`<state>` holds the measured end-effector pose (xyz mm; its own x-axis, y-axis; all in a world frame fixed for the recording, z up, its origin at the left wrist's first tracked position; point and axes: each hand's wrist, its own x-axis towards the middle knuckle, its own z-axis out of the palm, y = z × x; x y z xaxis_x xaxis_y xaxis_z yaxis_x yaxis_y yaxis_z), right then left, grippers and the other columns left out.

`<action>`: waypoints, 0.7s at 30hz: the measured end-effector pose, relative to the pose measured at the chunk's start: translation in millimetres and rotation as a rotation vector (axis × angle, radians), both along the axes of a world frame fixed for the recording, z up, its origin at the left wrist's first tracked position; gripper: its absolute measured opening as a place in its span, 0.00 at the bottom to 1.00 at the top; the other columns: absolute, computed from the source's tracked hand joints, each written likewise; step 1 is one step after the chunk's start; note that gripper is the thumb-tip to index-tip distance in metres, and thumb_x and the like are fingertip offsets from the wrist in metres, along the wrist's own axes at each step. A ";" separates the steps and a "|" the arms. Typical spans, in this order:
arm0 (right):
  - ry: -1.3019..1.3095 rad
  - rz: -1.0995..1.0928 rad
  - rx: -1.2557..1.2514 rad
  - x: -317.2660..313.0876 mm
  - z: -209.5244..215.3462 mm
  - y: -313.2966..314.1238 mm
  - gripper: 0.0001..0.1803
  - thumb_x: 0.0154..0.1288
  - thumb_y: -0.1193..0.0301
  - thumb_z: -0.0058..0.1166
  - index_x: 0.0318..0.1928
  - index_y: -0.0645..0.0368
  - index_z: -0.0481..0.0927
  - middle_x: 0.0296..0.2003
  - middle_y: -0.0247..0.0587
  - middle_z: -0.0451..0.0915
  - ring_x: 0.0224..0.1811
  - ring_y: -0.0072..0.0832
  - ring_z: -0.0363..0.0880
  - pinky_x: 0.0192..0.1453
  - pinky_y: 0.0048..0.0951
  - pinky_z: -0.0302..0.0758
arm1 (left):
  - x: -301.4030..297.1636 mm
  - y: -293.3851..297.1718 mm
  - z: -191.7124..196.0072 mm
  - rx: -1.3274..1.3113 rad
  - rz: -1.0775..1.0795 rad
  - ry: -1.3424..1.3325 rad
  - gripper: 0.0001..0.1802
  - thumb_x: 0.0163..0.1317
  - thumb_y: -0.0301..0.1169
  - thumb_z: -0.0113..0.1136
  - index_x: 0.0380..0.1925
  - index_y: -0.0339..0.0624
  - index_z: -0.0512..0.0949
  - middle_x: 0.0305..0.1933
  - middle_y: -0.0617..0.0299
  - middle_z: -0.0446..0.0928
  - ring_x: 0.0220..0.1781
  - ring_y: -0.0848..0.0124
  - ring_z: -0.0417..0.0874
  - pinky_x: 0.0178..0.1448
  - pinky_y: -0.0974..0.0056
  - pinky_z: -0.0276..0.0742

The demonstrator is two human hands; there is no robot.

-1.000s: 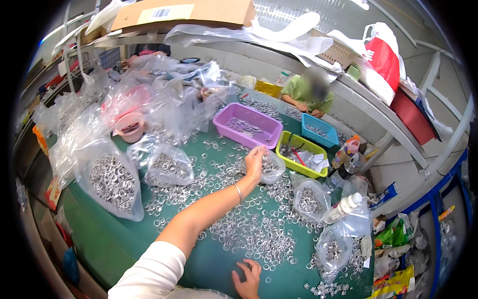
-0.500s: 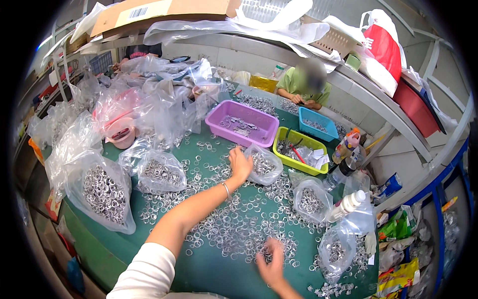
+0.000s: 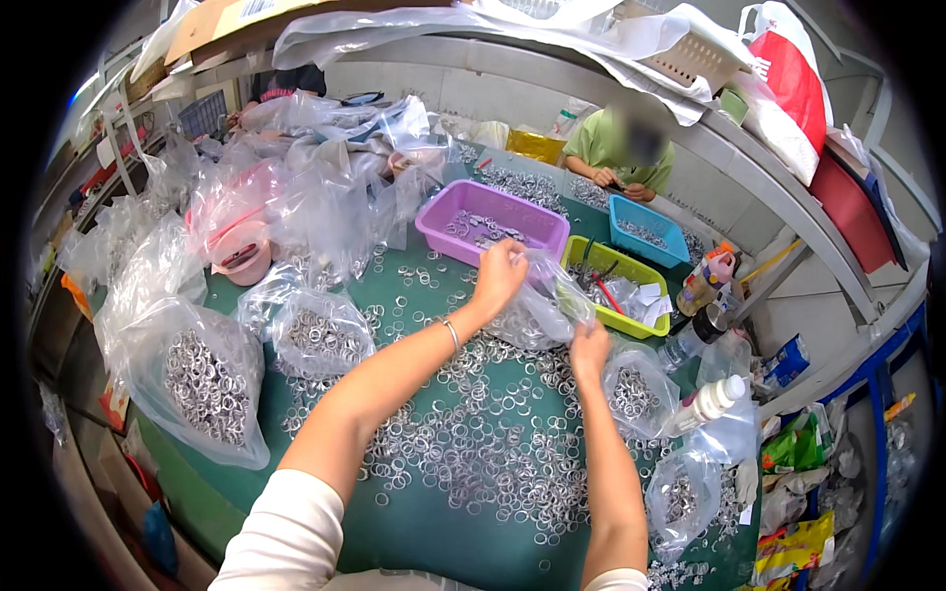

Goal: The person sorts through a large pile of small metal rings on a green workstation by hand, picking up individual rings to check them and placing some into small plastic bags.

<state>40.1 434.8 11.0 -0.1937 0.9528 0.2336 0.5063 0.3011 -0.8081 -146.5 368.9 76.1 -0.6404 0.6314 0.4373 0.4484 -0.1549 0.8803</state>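
A clear plastic bag point(image 3: 540, 307) with metal rings in it stands in front of the purple and green bins, pulled upward by both hands. My left hand point(image 3: 502, 276) is closed on the left part of its rim, fingers pinched. Gripping the right side of the rim is my right hand point(image 3: 590, 347), also closed. Loose metal rings point(image 3: 473, 448) cover the green tabletop point(image 3: 394, 542) below and between my forearms. Another open bag of rings point(image 3: 636, 394) sits just right of my right hand.
Further bags of rings stand at left point(image 3: 207, 389) and lower right point(image 3: 680, 497). A purple bin point(image 3: 434, 222), a green bin point(image 3: 645, 325) and a blue bin point(image 3: 645, 251) line the far side. White bottle point(image 3: 709, 404) at right. A person in green point(image 3: 601, 143) works across the table.
My right hand has moved from the loose rings up to the bag and taken its rim. My left hand has shifted up and right, and the bag's rim is now pulled up.
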 end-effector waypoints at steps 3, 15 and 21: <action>0.010 0.104 -0.212 -4.1 -3.9 -11.1 0.15 0.63 0.69 0.50 0.44 0.68 0.77 0.30 0.62 0.81 0.36 0.56 0.82 0.43 0.52 0.74 | -9.5 -4.7 -30.9 -0.106 0.065 0.057 0.15 0.53 0.27 0.56 0.40 0.31 0.79 0.28 0.45 0.81 0.32 0.49 0.84 0.40 0.53 0.79; -0.468 0.401 0.650 -9.1 28.8 -37.8 0.15 0.68 0.64 0.49 0.44 0.64 0.78 0.30 0.54 0.81 0.38 0.46 0.80 0.64 0.46 0.65 | -8.9 -17.9 -17.7 -0.205 -0.354 1.253 0.22 0.65 0.41 0.51 0.18 0.39 0.82 0.19 0.52 0.78 0.31 0.54 0.83 0.75 0.38 0.44; -0.552 0.331 0.580 1.2 47.8 -24.9 0.14 0.69 0.66 0.49 0.33 0.64 0.81 0.31 0.50 0.81 0.40 0.43 0.79 0.66 0.47 0.61 | -11.8 -34.7 -4.3 -0.238 -0.256 1.032 0.16 0.66 0.37 0.51 0.28 0.38 0.82 0.31 0.50 0.81 0.39 0.56 0.83 0.75 0.37 0.44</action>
<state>41.2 409.9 58.7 -0.6692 0.5868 0.4559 0.5943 0.7909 -0.1457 -158.3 334.2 71.8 0.1279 0.8337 0.5372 0.9673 -0.2245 0.1180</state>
